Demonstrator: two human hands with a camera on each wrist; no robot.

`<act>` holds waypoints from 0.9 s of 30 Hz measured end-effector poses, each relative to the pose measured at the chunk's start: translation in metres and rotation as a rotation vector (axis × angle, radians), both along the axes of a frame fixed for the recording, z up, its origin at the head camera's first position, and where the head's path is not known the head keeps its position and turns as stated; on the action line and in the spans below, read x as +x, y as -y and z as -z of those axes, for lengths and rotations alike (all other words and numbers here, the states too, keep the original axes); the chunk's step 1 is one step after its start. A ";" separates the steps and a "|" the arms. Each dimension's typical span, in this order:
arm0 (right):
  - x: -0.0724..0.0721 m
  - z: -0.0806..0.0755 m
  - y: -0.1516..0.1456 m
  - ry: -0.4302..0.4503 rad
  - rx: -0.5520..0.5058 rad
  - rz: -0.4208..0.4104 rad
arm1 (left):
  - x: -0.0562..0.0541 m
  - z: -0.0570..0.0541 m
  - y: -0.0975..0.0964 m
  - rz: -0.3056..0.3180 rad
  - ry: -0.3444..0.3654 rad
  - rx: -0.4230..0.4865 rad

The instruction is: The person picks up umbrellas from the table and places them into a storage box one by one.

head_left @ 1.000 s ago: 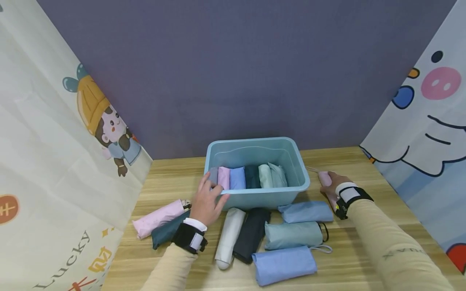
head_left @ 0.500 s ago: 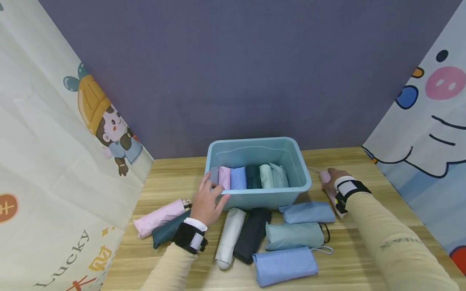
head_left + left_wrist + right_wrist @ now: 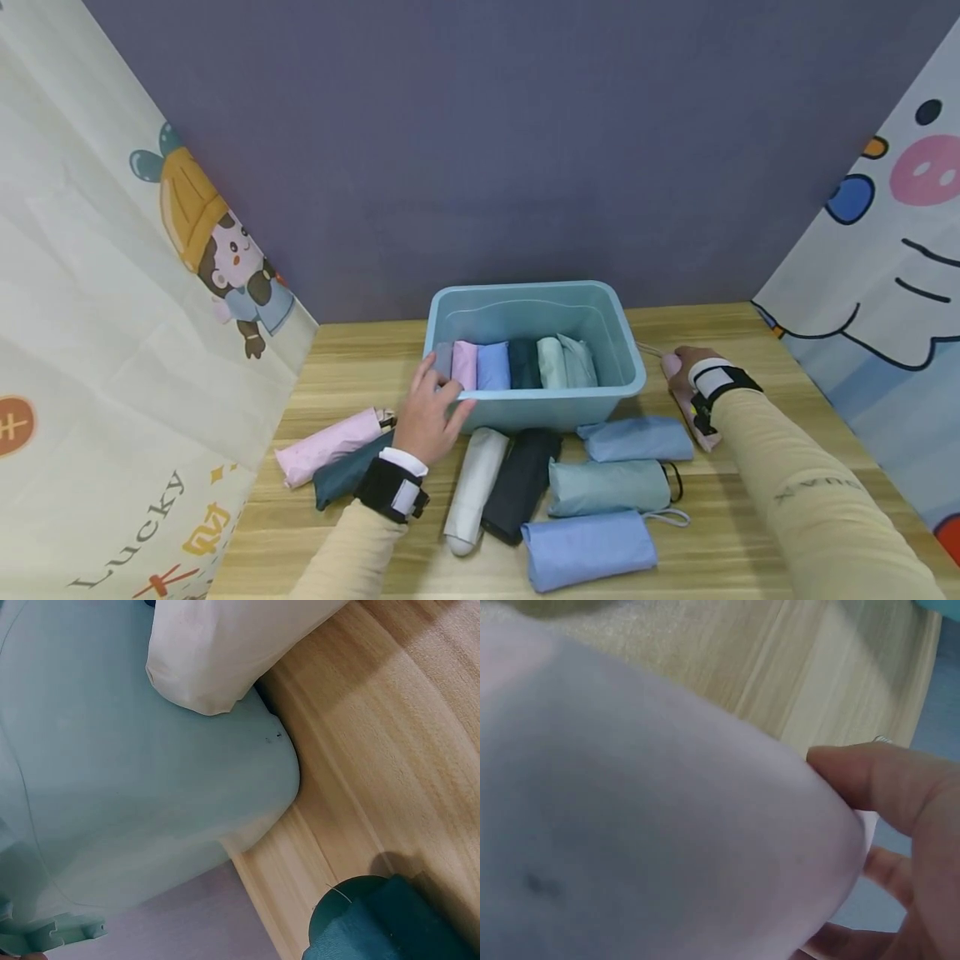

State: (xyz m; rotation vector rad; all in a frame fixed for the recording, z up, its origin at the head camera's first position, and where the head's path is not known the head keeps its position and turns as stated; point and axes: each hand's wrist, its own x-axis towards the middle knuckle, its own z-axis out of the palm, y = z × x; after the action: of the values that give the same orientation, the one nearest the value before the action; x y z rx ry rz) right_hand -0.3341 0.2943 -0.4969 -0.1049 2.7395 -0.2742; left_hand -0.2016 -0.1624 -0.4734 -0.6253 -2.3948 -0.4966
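Note:
My left hand (image 3: 429, 419) holds the front left corner of a light blue plastic bin (image 3: 540, 408), its fingers over the rim and its thumb at the outer front wall. Folded umbrellas stand in a row inside, among them a pink one (image 3: 465, 365), a blue one (image 3: 492, 367) and a dark green one (image 3: 523, 364). To the right of the bin, my right hand (image 3: 688, 367) grips a pale pink folded umbrella (image 3: 693, 417) lying on the table. The right wrist view has the thumb (image 3: 885, 780) on one side of this umbrella (image 3: 705, 825) and fingers on the other.
In front of the bin lie a light grey umbrella (image 3: 475, 492), a black one (image 3: 522, 487), a grey-blue one (image 3: 637, 439), a grey-green one (image 3: 607, 487) and a blue one (image 3: 588, 550). Left are a pink (image 3: 330, 446) and a dark teal umbrella (image 3: 348, 469). A dark panel (image 3: 517, 150) stands behind.
The view has shifted slightly. The right hand keeps its grip on the pale pink umbrella, which stays on the table. The left hand stays at the bin's rim.

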 end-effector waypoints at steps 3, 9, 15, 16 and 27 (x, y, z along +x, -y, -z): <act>-0.001 0.001 0.001 -0.007 -0.004 0.011 | 0.000 -0.001 0.000 -0.003 0.002 -0.003; -0.002 0.000 -0.001 -0.024 -0.031 0.015 | 0.000 0.000 0.000 0.001 0.001 -0.007; -0.002 -0.002 -0.005 -0.044 -0.043 -0.005 | -0.001 -0.001 0.000 0.007 -0.004 0.001; -0.003 -0.001 -0.006 -0.039 -0.047 0.000 | 0.000 -0.001 0.000 0.005 -0.002 0.002; -0.005 -0.006 -0.015 -0.133 -0.040 -0.043 | 0.002 -0.001 0.000 -0.021 0.033 -0.006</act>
State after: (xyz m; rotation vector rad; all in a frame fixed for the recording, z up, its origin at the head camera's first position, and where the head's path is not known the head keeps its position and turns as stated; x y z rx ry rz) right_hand -0.3395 0.3092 -0.4908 -0.1996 2.8600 -0.3208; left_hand -0.1997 -0.1623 -0.4728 -0.5977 -2.4322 -0.4945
